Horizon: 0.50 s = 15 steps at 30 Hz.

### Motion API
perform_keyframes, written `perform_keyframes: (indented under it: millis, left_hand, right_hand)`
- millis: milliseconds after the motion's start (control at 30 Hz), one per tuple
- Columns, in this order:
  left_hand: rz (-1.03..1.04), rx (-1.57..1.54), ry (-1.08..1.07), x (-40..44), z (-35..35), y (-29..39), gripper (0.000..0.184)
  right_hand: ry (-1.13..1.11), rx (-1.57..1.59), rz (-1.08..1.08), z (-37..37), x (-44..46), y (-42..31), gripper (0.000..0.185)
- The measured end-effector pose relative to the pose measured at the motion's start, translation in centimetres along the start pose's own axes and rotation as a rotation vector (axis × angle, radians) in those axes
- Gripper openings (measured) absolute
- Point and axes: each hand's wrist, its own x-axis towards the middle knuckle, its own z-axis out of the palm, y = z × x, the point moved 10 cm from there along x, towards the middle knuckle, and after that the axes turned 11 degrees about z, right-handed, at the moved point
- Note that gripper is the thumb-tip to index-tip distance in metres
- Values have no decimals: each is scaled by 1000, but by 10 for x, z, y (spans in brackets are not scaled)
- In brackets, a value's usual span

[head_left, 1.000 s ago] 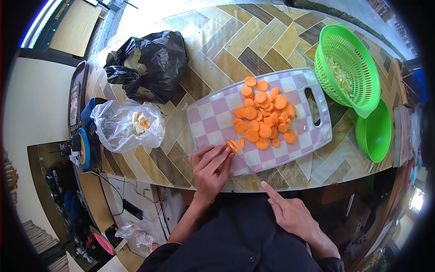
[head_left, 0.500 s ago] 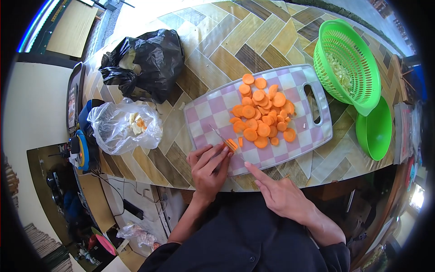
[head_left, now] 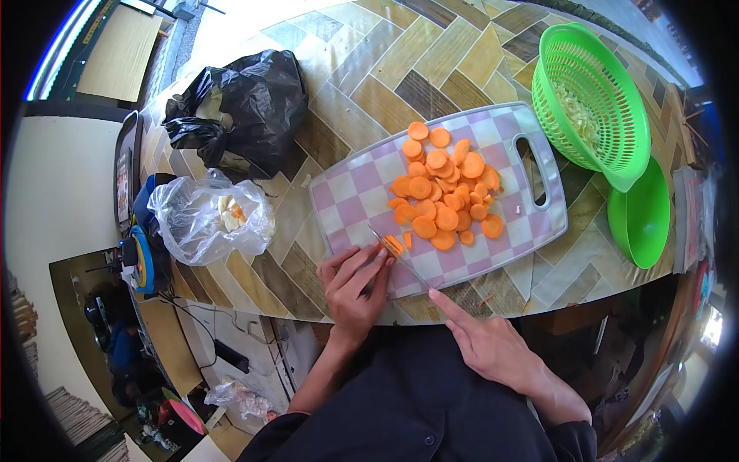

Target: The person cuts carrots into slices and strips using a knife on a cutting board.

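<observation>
My left hand [head_left: 356, 291] is at the near left edge of a pink-and-white checkered cutting board [head_left: 350, 196], its fingertips pinching a few carrot slices [head_left: 393, 245]. A thin knife [head_left: 416, 274] lies across these slices, its tip pointing to the far left. Its handle is hidden inside my right hand [head_left: 493, 348], which is closed with the index finger stretched along the knife. A small cut carrot strip [head_left: 408, 236] rests beside the blade. Farther up the board is a heap of round carrot slices [head_left: 445, 189].
A green colander [head_left: 627, 131] holding pale shreds stands at the far right, with a green bowl [head_left: 640, 219] near it. On the left are a black plastic bag [head_left: 265, 108] and a clear plastic bag [head_left: 173, 219] with scraps. The table edge [head_left: 292, 312] runs close to my body.
My right hand has drawn the knife back toward my body and slightly right; its tip now sits nearer the pinched slices. My left hand stays in place.
</observation>
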Motion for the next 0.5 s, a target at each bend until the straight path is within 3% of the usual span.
perform_keyframes:
  millis: [500]
  left_hand:
    - [6,-17,14,3,-2,2,28]
  right_hand:
    - [-4,-49,33,3,9,2,63]
